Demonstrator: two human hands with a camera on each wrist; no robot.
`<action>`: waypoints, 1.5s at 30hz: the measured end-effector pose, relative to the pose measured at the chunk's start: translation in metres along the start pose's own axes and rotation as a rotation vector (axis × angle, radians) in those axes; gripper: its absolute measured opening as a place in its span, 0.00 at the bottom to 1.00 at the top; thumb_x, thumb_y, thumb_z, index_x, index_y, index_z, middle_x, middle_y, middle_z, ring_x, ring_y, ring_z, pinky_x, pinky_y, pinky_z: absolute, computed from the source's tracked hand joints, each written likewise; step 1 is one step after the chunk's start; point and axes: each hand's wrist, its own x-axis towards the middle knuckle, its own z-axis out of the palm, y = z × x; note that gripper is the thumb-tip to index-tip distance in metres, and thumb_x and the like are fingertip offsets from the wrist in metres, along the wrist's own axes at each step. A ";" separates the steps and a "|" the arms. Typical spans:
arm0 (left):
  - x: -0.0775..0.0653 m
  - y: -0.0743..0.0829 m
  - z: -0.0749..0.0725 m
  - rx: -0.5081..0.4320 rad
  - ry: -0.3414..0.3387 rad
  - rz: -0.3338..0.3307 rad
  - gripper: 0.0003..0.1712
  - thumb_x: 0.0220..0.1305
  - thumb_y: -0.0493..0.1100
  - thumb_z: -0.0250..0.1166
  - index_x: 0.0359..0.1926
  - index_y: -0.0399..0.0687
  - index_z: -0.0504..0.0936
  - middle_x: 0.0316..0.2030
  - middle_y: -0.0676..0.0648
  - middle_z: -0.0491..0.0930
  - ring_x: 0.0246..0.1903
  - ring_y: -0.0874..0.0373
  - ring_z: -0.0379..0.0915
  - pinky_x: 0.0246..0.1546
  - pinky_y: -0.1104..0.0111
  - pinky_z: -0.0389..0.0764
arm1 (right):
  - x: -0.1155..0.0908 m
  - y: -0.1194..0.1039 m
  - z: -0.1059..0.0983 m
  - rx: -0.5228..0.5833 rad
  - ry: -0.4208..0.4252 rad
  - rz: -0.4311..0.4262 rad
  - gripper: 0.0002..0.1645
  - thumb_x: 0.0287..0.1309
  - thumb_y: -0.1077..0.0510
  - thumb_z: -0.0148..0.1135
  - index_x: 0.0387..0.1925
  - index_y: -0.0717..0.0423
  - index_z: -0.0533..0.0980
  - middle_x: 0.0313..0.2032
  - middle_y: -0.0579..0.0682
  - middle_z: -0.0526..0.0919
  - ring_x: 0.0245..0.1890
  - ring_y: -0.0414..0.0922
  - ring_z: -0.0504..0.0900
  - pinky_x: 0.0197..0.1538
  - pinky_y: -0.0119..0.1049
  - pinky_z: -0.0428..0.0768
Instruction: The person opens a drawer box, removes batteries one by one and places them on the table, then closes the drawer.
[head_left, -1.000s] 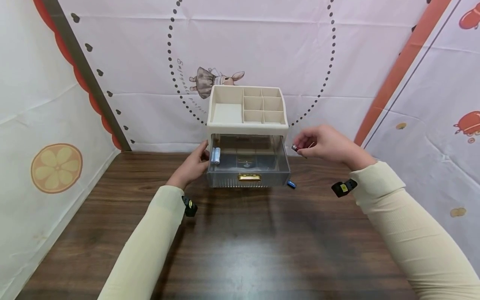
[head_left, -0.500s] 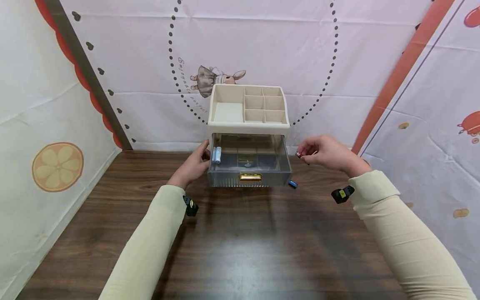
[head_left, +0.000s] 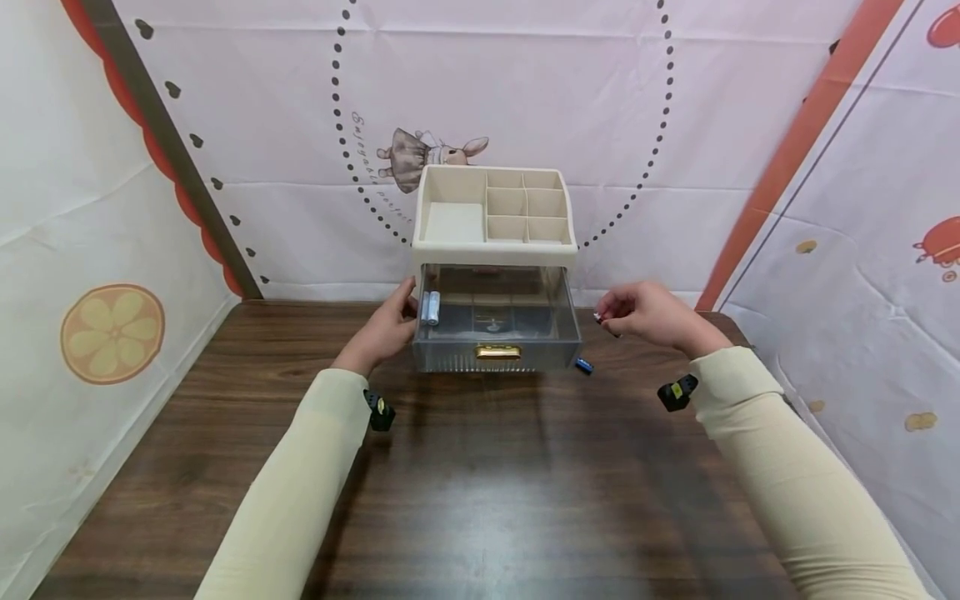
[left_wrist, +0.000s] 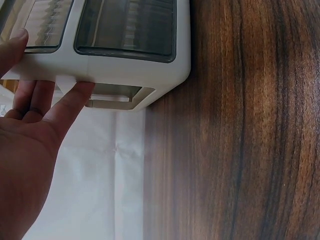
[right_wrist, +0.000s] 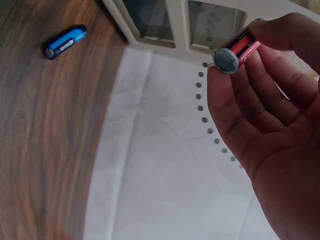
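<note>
**Two hands at a desktop organizer with its drawer pulled out**

The left hand (head_left: 386, 327) rests flat against the left side of the organizer (head_left: 495, 237), its fingers (left_wrist: 70, 102) straight and pressed on the cream-coloured casing; it holds nothing. The right hand (head_left: 648, 310) hovers just to the right of the organizer, apart from it, with thumb and fingertips pinching a red battery (right_wrist: 237, 51) whose flat metal end faces the wrist camera. In the head view the battery shows only as a small dark-red speck at the fingertips (head_left: 600, 317).

Between the two hands the clear drawer (head_left: 497, 329) stands open toward the person, its gold handle (head_left: 498, 352) on the front wall. Two pale blue batteries (head_left: 430, 307) stand upright in the drawer's left corner, just beside the left hand. A blue battery (head_left: 583, 365) lies on the wooden table (head_left: 480, 500), below the right hand and close to the drawer's front right corner. The cream tray on top of the organizer is divided into several compartments. Both forearms wear pale yellow sleeves (head_left: 787, 475).
</note>
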 end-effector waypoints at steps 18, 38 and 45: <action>0.002 -0.005 0.001 0.005 0.014 0.042 0.38 0.70 0.37 0.53 0.75 0.61 0.49 0.42 0.39 0.72 0.36 0.48 0.67 0.33 0.59 0.72 | 0.005 0.028 0.016 -0.044 0.080 0.056 0.09 0.59 0.62 0.62 0.41 0.58 0.81 0.35 0.53 0.83 0.35 0.45 0.78 0.35 0.35 0.77; 0.002 -0.010 0.002 -0.012 0.044 0.050 0.36 0.68 0.37 0.56 0.73 0.58 0.54 0.41 0.38 0.72 0.38 0.48 0.67 0.36 0.60 0.72 | 0.016 0.056 0.040 0.028 0.041 0.108 0.09 0.59 0.63 0.63 0.42 0.58 0.81 0.35 0.53 0.84 0.35 0.44 0.79 0.36 0.35 0.78; 0.002 -0.008 0.003 -0.014 0.040 0.042 0.38 0.68 0.37 0.56 0.74 0.60 0.52 0.42 0.40 0.72 0.39 0.49 0.68 0.34 0.60 0.73 | 0.017 0.063 0.048 0.023 0.054 0.124 0.09 0.60 0.62 0.62 0.42 0.58 0.82 0.36 0.53 0.83 0.34 0.45 0.78 0.35 0.36 0.77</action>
